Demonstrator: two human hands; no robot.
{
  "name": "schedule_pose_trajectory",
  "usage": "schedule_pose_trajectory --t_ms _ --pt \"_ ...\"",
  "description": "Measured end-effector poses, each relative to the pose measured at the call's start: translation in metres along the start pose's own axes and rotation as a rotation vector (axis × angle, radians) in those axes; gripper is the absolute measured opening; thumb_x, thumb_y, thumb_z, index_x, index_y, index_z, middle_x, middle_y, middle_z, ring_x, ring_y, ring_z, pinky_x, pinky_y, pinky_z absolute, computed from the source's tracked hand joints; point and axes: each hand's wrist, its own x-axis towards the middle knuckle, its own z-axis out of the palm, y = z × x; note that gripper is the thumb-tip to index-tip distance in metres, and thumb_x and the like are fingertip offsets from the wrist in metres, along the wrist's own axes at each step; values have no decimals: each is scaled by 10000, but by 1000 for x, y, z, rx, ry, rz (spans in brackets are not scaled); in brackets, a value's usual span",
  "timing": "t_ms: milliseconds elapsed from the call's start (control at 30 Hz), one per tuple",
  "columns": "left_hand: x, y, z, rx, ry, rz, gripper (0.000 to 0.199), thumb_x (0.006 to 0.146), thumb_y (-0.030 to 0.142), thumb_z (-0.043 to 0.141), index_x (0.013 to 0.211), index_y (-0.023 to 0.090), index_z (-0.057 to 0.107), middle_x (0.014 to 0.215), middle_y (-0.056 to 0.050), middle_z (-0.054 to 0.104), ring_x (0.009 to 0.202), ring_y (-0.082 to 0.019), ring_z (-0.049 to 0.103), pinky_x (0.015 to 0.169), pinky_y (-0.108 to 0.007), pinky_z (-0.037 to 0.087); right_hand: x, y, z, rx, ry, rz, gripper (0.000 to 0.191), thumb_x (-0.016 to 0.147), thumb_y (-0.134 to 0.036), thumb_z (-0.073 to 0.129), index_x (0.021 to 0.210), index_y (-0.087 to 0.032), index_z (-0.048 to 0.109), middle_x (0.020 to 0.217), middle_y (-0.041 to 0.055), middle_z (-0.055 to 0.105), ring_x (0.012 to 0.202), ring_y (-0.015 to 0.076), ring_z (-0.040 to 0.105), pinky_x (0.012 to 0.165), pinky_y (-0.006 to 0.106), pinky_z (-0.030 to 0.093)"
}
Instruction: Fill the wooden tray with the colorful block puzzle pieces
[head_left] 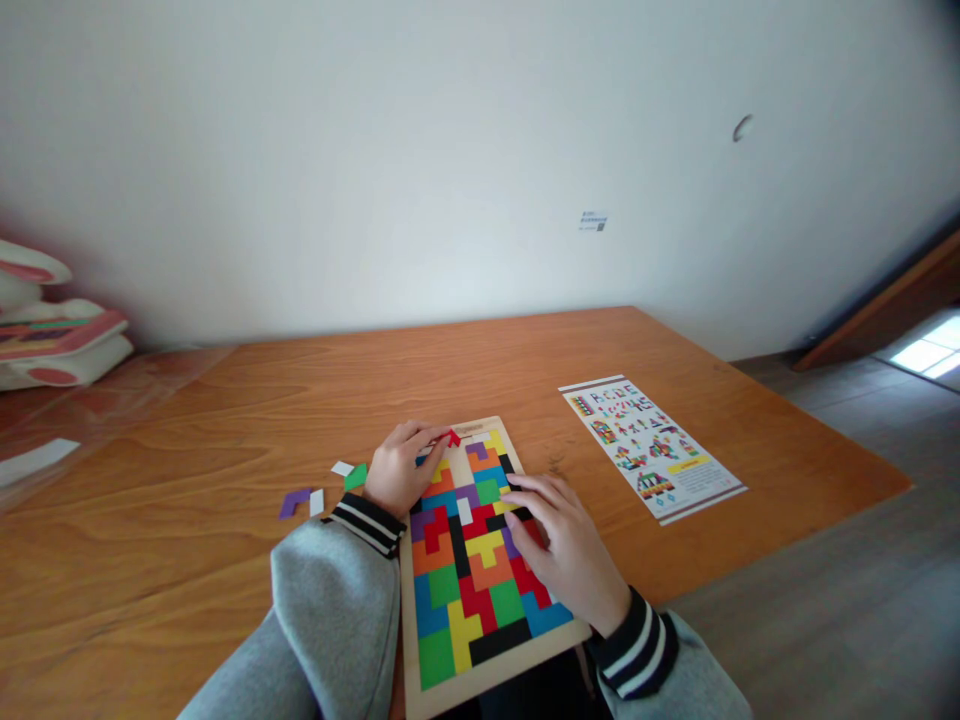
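A wooden puzzle board (407, 620) full of coloured block pieces lies at the table's near edge, with bare wood showing near its top. My left hand (403, 468) is over the board's upper left, thumb and fingertips closed on a small red piece (454, 438). Over the right side of the board is my right hand (559, 535), its fingers spread and curved, fingertips close to the pieces, nothing held. Left of the board lie a purple piece (293, 502), a white piece (316, 502), another white piece (342, 468) and a green piece (355, 477).
A printed pattern sheet (652, 448) lies on the wooden table (337, 380) to the right. At the far left are a pink and white object (60, 340) and clear plastic with a white strip (37, 460). A white wall (420, 180) stands behind the table.
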Motion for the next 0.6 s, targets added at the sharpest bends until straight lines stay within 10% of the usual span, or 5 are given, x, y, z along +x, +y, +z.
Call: schedule_pose_trajectory --t_ms 600 --pt "-1 5 0 -74 -190 191 262 1005 327 521 1091 226 747 1025 -57 774 952 -203 654 880 -383 531 1 -1 -1 -2 19 -11 206 931 -176 573 1101 -248 665 1235 79 678 1143 257 614 1019 505 503"
